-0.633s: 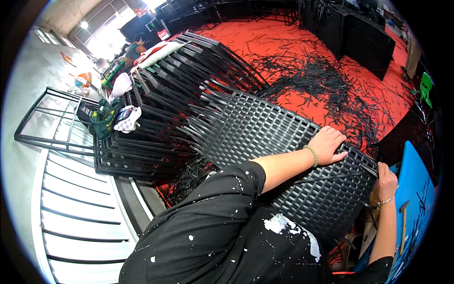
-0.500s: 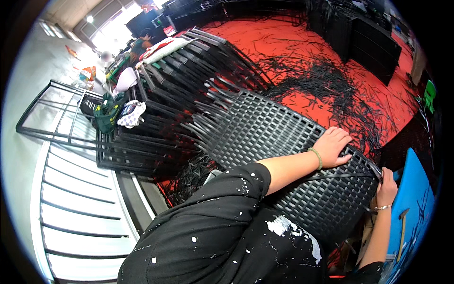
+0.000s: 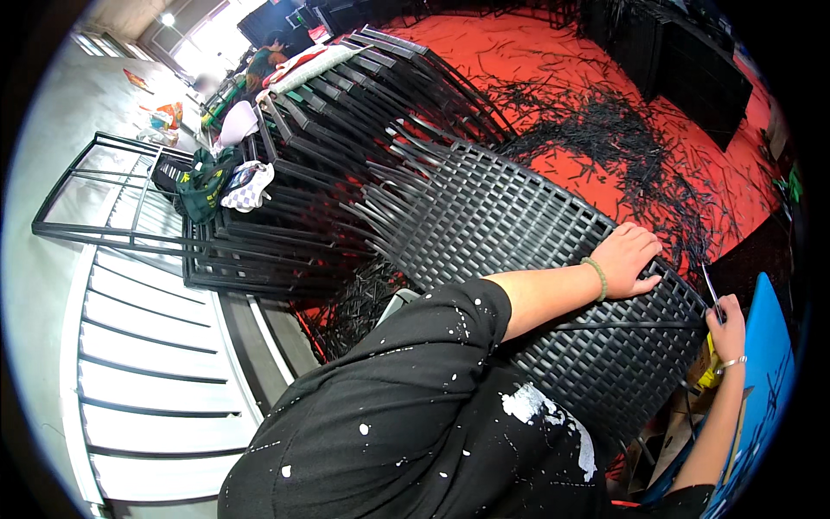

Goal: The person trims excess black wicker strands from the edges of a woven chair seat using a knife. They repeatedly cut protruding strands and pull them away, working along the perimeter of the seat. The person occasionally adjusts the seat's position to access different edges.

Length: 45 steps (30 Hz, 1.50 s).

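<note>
A black woven panel of flat plastic strips [image 3: 519, 221] lies slanted in front of me, with loose strip ends fanning out at its far left end. My left hand [image 3: 629, 261] rests on its top edge near the right end, fingers stretched over the edge and thumb apart. At the panel's right corner, my right hand [image 3: 728, 324] is closed around a thin metal tool [image 3: 711, 284] whose narrow tip points up; its exact kind is unclear. A single black strip [image 3: 622, 325] runs across the weave below my left hand.
Stacked black metal frames [image 3: 346, 112] stand behind the panel, with bags and cloths on them. Cut strips [image 3: 605, 143] litter the red floor [image 3: 571, 182]. A blue board [image 3: 765, 346] stands at right, a white slatted panel [image 3: 156, 363] at left. Another person [image 3: 264, 65] is far back.
My right hand has lifted slightly from the panel's corner, and the metal tool now points upward. A yellow item shows beside my right wrist. My left hand stays on the panel's edge.
</note>
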### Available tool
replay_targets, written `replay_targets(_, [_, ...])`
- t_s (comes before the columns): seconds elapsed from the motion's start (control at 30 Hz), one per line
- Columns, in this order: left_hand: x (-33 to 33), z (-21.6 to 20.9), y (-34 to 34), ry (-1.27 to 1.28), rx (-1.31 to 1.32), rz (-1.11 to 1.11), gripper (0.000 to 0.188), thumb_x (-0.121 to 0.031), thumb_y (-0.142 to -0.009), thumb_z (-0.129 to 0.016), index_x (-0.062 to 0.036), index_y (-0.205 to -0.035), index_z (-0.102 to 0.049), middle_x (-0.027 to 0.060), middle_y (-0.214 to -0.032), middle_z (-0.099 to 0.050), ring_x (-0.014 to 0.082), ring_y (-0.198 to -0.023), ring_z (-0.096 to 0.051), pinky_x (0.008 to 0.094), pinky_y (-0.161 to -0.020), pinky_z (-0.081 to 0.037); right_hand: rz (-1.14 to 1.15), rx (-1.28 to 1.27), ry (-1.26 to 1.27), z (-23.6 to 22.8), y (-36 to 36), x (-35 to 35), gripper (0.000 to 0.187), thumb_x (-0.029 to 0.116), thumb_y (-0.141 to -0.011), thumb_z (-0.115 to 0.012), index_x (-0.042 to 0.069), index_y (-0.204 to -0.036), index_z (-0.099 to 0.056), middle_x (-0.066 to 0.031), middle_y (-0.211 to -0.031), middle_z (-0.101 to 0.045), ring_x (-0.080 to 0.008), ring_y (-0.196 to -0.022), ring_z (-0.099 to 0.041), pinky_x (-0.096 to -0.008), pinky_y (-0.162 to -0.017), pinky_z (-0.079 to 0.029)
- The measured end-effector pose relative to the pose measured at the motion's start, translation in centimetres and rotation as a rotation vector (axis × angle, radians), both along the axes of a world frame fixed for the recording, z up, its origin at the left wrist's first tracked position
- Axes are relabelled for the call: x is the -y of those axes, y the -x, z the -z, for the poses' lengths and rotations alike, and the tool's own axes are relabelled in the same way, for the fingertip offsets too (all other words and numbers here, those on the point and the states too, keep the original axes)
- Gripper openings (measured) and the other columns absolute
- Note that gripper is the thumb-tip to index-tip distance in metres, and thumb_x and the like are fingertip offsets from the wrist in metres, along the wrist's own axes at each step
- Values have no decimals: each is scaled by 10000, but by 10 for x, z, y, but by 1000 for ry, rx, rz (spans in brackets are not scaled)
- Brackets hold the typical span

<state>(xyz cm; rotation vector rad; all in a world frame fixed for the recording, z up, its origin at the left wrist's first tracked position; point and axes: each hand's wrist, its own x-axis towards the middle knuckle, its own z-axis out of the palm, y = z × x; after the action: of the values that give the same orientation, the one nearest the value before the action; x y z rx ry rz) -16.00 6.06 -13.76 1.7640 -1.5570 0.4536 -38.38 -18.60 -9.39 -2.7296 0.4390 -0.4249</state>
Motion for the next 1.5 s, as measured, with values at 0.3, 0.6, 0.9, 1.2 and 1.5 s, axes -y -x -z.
replay_targets(0.3, [-7,-25,2,-161,-103,22,462,-389,-803,-695,-68,-1125,-612,135,-1118,-632,331,-1088,-578,454,-960,-425,-226,-157,-107,-25,-11,17,325,267,-819,-715,2,-734,-547,-121,-749,-480,-276,-728,-500,-388,-660,-411])
replay_targets(0.6, [0,-23,-12,-67,120,-50,446,-338,-848,-699,-55,-1178,-599,132,-1175,-626,321,-1115,-567,431,-989,-409,-224,-239,-390,-28,-19,24,332,302,-871,-749,40,-775,-569,-4,-682,-491,-100,-686,-464,-306,-646,-419])
replay_targets(0.9, [-1,-24,-5,-100,98,-49,417,-272,-888,-669,-46,-1225,-575,153,-1219,-609,327,-1139,-555,426,-1007,-399,-53,-220,-481,-17,-2,25,386,409,-885,-719,44,-783,-649,-11,-718,-592,-87,-722,-537,-274,-660,-427])
replay_targets(1.2, [-3,-20,-13,-119,75,-58,378,-268,-870,-675,-42,-1163,-600,135,-1146,-636,324,-1068,-585,425,-950,-428,-146,-276,-453,-31,-32,19,381,384,-852,-740,34,-716,-677,-11,-640,-608,-110,-612,-547,-303,-596,-439])
replay_targets(1.5, [-1,-24,-6,-109,102,-38,343,-249,-888,-649,-49,-1163,-603,132,-1130,-638,309,-1055,-593,406,-949,-416,39,-23,-705,-3,6,26,299,320,-910,-701,41,-811,-660,44,-670,-538,-77,-571,-453,-262,-518,-347])
